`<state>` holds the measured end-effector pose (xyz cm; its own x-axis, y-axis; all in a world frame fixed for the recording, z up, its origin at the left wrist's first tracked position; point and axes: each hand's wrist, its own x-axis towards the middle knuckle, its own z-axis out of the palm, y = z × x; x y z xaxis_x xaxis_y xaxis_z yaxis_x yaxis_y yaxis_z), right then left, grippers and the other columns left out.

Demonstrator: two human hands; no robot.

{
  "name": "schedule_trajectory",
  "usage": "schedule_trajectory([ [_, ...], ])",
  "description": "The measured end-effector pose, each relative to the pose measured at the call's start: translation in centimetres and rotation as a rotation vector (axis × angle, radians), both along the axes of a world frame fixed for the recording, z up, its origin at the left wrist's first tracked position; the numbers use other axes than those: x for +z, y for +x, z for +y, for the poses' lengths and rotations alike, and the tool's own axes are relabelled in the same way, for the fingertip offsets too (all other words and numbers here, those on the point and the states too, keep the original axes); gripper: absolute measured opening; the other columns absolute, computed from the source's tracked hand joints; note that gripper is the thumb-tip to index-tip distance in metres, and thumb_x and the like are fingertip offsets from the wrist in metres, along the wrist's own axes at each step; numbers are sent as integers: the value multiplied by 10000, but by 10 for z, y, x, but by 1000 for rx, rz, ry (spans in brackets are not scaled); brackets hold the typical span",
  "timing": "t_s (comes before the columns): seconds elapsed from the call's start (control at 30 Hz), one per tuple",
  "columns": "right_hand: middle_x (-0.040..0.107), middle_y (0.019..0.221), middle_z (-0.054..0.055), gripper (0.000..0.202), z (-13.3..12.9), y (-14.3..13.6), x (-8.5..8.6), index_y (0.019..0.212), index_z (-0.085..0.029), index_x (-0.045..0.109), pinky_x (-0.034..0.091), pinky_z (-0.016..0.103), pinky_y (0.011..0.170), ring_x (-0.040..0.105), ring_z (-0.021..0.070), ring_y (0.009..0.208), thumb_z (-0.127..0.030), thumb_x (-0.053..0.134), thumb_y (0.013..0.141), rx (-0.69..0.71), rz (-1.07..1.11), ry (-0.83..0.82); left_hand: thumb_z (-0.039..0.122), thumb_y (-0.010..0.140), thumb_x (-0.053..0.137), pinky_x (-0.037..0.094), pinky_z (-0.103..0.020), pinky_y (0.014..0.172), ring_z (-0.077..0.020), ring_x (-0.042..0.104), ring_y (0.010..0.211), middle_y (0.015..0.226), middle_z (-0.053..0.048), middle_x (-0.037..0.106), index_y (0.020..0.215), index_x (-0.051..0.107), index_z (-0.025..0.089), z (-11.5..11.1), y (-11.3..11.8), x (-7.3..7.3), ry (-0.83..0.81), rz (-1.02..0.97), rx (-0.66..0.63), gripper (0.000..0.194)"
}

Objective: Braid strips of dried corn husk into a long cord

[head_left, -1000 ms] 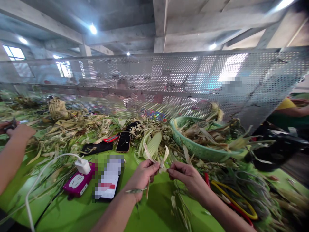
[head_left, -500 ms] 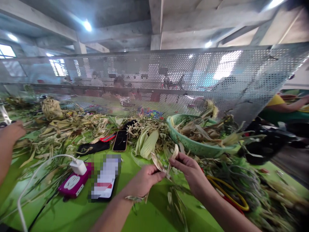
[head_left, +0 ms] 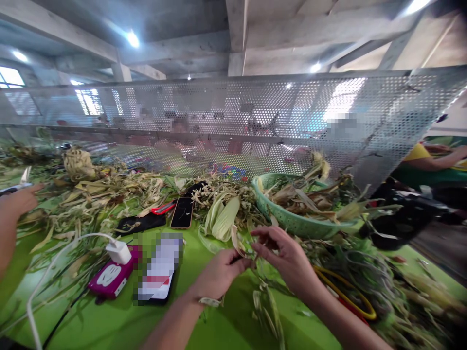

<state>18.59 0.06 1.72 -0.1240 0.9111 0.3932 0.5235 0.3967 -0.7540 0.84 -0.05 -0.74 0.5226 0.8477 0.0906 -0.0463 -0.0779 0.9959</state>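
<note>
My left hand (head_left: 221, 272) is closed, pinching a pale corn husk strip (head_left: 238, 241) whose curled end sticks up above the thumb. My right hand (head_left: 282, 253) is just to its right, fingers curled and fingertips near the strip; whatever they grip is too small to make out. A pale strip like husk (head_left: 210, 302) circles my left wrist. Below the hands, loose green husk leaves (head_left: 268, 311) lie on the green table (head_left: 233, 325). Beyond my left hand rests a broad pale green husk (head_left: 226, 217).
At right stands a green basket (head_left: 292, 218) of husks, with yellow handles (head_left: 350, 289) nearer me. Left lie a phone (head_left: 164, 267), a dark-screened phone (head_left: 182, 212) and a magenta power strip (head_left: 115, 272). Another person's hand (head_left: 22, 201) holds scissors. A perforated metal screen (head_left: 204, 107) runs behind.
My right fingers have curled inward, and the husk piece that stood up between them no longer shows. My left hand keeps its strip. The other person's hand and scissors have shifted.
</note>
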Motion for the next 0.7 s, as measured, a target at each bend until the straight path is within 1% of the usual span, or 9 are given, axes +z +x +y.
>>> schedule_trajectory([
  [0.07, 592, 837, 39, 189, -4, -5, -1, 934, -196, 650, 427, 269, 682, 550, 175, 775, -340, 586, 830, 81, -82, -30, 419, 815, 557, 394, -324, 849, -229, 565, 939, 946, -50, 674, 1031, 677, 189, -1, 3, -2, -9, -10, -51, 337],
  [0.2, 595, 774, 19, 121, -6, -11, -5, 793, -183, 641, 416, 255, 655, 554, 163, 743, -300, 613, 809, 141, -60, -67, 396, 798, 584, 401, -332, 852, -213, 570, 906, 941, -59, 672, 974, 683, 162, -3, 7, -6, -16, -2, -106, 309],
  [0.3, 571, 737, 4, 99, -4, -11, -6, 727, -180, 596, 403, 250, 636, 536, 150, 706, -239, 593, 807, 102, -18, -34, 401, 792, 589, 401, -308, 806, -185, 555, 838, 870, -35, 656, 920, 676, 159, -5, 6, -5, -24, 28, -136, 287],
  [0.43, 520, 716, -5, 117, -3, -11, -10, 707, -186, 547, 397, 251, 633, 504, 145, 688, -216, 549, 819, 30, 28, 22, 432, 771, 603, 383, -279, 705, -159, 518, 720, 723, -9, 597, 783, 656, 150, -9, 6, -5, -47, 91, -123, 287],
  [0.53, 510, 718, -2, 130, -2, -12, -12, 712, -191, 535, 399, 254, 638, 498, 151, 696, -236, 537, 834, 8, 33, 31, 442, 751, 624, 377, -277, 721, -165, 521, 738, 739, -22, 605, 791, 673, 153, -11, 9, -5, -101, 45, -164, 296],
  [0.6, 527, 743, 6, 123, -1, -11, -9, 740, -196, 542, 408, 261, 660, 507, 159, 718, -258, 536, 846, -7, 30, 48, 445, 744, 635, 365, -263, 708, -152, 505, 721, 731, -23, 602, 803, 689, 151, -11, 10, -4, -117, -9, -156, 304],
  [0.67, 562, 841, 26, 74, 0, -8, -3, 839, -203, 571, 417, 280, 728, 522, 177, 798, -275, 552, 843, -39, 13, 113, 455, 750, 629, 339, -236, 653, -121, 463, 665, 724, -19, 597, 844, 702, 152, -9, 10, -2, -166, -82, -95, 326],
  [0.7, 571, 907, 38, 98, 0, -7, 1, 902, -210, 578, 412, 297, 778, 522, 189, 857, -282, 562, 837, -68, 4, 168, 466, 759, 618, 319, -222, 620, -106, 438, 637, 728, -20, 597, 871, 706, 153, -8, 10, -1, -211, -128, -48, 344],
])
